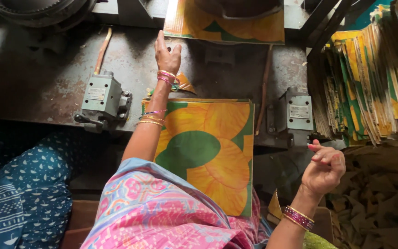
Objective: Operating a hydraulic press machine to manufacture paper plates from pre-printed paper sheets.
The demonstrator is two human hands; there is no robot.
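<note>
My left hand point(167, 54) reaches forward over the grey metal machine table point(47, 87), fingers apart, just below a yellow, orange and green printed sheet point(226, 23) lying under the press at the top. It holds nothing. A stack of the same printed sheets point(213, 147) rests on my lap against the table edge. My right hand point(324, 167) hovers at the right of that stack, fingers curled loosely with nothing in them, close to a grey switch box point(298, 113).
Another grey switch box with a lever point(103, 99) sits left of my arm. A tall pile of printed sheets point(369, 78) stands on edge at the right. Brown scrap pieces point(378, 198) lie below it. Blue patterned cloth point(24, 184) is at my left.
</note>
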